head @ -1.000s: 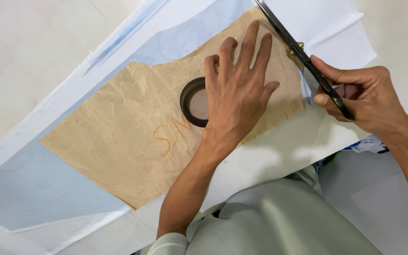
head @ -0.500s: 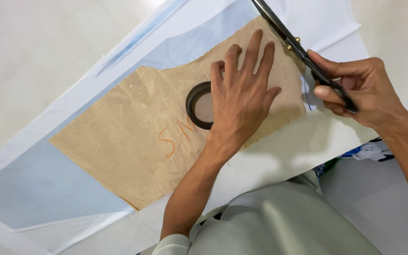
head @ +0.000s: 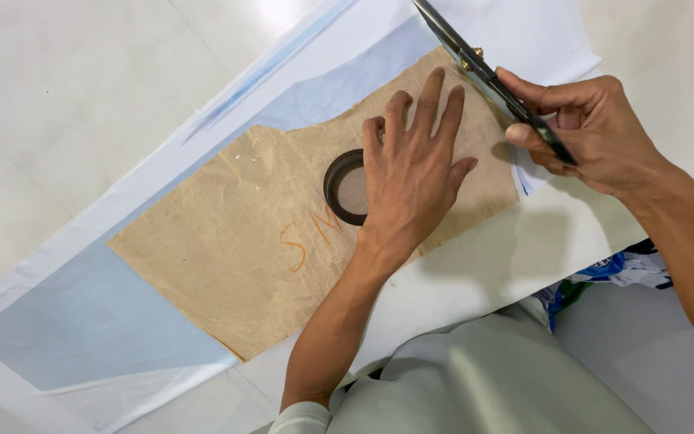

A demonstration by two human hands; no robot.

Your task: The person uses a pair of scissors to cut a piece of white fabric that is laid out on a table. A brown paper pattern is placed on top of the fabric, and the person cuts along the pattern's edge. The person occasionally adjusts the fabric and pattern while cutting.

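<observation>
White floor [head: 82,88] bears blue cloth [head: 82,321]; right hand [head: 596,133] grips scissors [head: 491,80], left hand [head: 411,173] flat.

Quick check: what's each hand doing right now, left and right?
Left hand: open, flat on the brown paper pattern.
Right hand: closed around the scissors.
</observation>
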